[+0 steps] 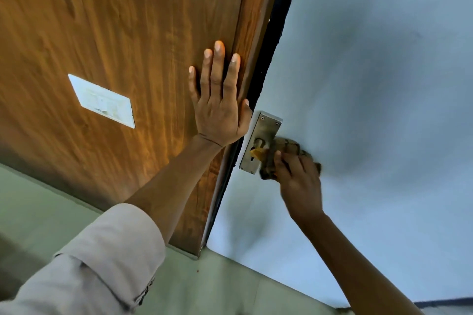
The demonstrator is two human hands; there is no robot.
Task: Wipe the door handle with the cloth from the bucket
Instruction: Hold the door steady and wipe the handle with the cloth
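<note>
The pale blue door (371,84) fills the right of the view, meeting the wooden panel (102,33) along a dark edge. A white switch plate (102,101) sits on the wood.

The person's left hand (220,105) lies flat and open on the wooden panel just beside the door edge, holding nothing, sleeve (102,263) rolled back.

The right hand (297,176) is closed around a bunched brownish cloth (284,151), pressing it over the door handle (258,144). The handle sits on a brushed metal backplate (261,143) at the door's edge, screws showing at its top corners. Only the stub of the lever near the plate shows; the rest is hidden under the cloth. Something yellow (256,153) sits by the keyhole; what it is cannot be told.

The risk, as judged here: pushing down on the lever while rubbing could unlatch the door and swing it, and the left fingers (234,71) rest close to that gap. The wad could also snag the yellow piece.
</note>
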